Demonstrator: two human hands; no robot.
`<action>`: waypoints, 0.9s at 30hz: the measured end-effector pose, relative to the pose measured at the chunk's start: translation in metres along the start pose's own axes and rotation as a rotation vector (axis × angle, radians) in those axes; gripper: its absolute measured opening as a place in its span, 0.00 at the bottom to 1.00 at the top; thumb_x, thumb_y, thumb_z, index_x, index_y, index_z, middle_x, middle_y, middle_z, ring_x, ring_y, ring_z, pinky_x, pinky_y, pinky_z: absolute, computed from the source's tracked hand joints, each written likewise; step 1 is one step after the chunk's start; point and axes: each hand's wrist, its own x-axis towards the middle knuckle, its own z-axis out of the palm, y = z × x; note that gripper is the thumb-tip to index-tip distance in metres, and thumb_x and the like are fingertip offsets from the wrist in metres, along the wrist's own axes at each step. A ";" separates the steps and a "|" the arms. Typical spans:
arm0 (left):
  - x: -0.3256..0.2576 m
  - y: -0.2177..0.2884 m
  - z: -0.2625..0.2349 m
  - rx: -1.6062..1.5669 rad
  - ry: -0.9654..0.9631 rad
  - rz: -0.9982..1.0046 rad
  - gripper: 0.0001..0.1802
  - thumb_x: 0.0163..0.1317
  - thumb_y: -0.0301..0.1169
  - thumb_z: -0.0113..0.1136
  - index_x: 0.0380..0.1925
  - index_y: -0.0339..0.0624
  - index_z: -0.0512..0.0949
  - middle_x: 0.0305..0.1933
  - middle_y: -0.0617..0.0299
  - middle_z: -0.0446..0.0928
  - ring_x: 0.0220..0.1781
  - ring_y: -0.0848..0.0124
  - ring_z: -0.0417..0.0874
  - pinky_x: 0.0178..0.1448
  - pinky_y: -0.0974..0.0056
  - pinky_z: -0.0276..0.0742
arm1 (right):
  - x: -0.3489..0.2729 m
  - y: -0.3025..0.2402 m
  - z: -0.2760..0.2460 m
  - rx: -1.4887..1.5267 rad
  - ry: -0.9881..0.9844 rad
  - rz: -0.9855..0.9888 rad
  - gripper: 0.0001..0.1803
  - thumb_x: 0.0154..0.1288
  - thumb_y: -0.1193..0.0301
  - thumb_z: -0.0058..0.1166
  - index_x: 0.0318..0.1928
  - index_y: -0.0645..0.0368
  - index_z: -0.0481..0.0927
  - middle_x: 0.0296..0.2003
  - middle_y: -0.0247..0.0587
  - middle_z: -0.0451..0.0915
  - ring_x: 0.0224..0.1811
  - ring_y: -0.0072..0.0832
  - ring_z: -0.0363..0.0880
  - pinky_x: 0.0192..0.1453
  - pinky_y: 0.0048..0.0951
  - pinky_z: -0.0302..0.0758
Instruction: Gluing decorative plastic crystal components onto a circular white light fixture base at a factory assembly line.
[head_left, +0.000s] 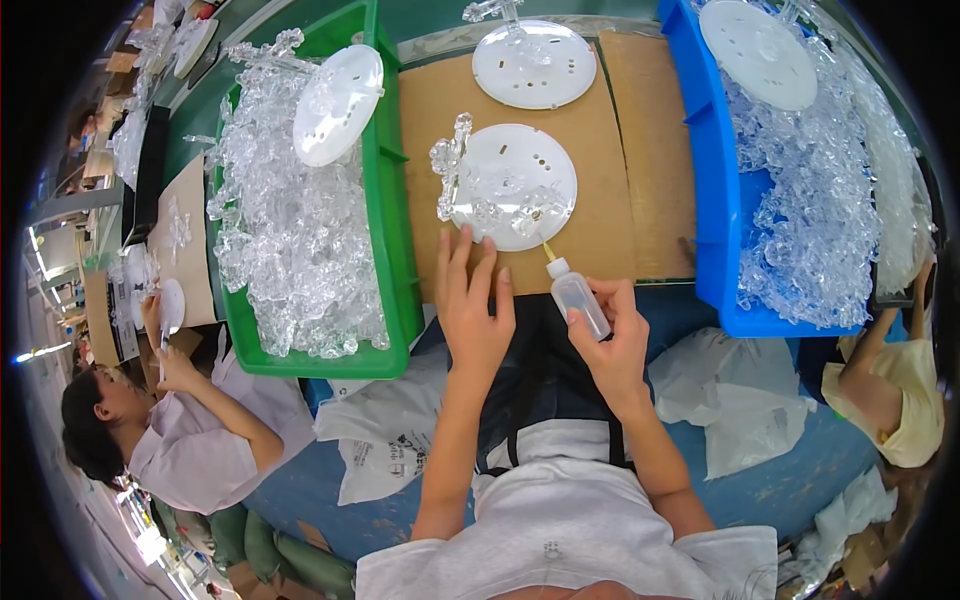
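Note:
My right hand (618, 325) is closed around a translucent squeeze bottle (578, 298) with a white cap and a thin yellowish nozzle. The nozzle tip points at the lower edge of a white round disc (520, 165), which has small holes and slots. Clear plastic pieces sit on the lower part of this disc, and a clear knobbly plastic part (452, 170) stands at its left side. My left hand (474, 305) lies with fingers stretched out, fingertips at the disc's lower left edge.
Cardboard (600, 215) covers the table under the disc. Farther back lies another white disc (535, 65). A green bin (385, 250) at left and a blue bin (712, 200) at right hold many clear plastic parts. People work at left (215, 440) and far right (890, 400).

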 end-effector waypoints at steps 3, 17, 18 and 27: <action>-0.004 0.002 0.001 0.075 0.010 0.035 0.17 0.57 0.24 0.58 0.47 0.35 0.78 0.60 0.48 0.71 0.66 0.47 0.67 0.64 0.50 0.65 | -0.003 0.004 0.001 -0.015 -0.023 -0.035 0.16 0.59 0.74 0.58 0.46 0.65 0.70 0.31 0.38 0.76 0.31 0.18 0.72 0.37 0.19 0.70; -0.006 0.015 0.005 0.070 -0.004 0.079 0.18 0.55 0.26 0.61 0.47 0.36 0.78 0.53 0.50 0.74 0.63 0.50 0.70 0.59 0.52 0.70 | -0.005 0.008 0.010 0.036 0.119 -0.046 0.18 0.57 0.71 0.60 0.44 0.66 0.71 0.31 0.45 0.78 0.30 0.24 0.76 0.37 0.25 0.75; -0.007 0.015 0.005 0.076 -0.007 0.080 0.18 0.55 0.26 0.61 0.47 0.36 0.78 0.53 0.49 0.74 0.63 0.50 0.69 0.59 0.52 0.70 | -0.006 0.007 0.010 0.036 0.118 -0.046 0.18 0.57 0.71 0.60 0.44 0.66 0.71 0.31 0.45 0.78 0.30 0.24 0.76 0.37 0.25 0.75; -0.009 0.023 0.004 0.077 0.017 0.084 0.24 0.53 0.25 0.61 0.53 0.41 0.76 0.35 0.56 0.75 0.39 0.58 0.78 0.42 0.55 0.75 | -0.006 0.006 0.003 0.059 0.080 -0.044 0.14 0.62 0.75 0.54 0.47 0.65 0.70 0.36 0.41 0.79 0.36 0.19 0.75 0.40 0.20 0.72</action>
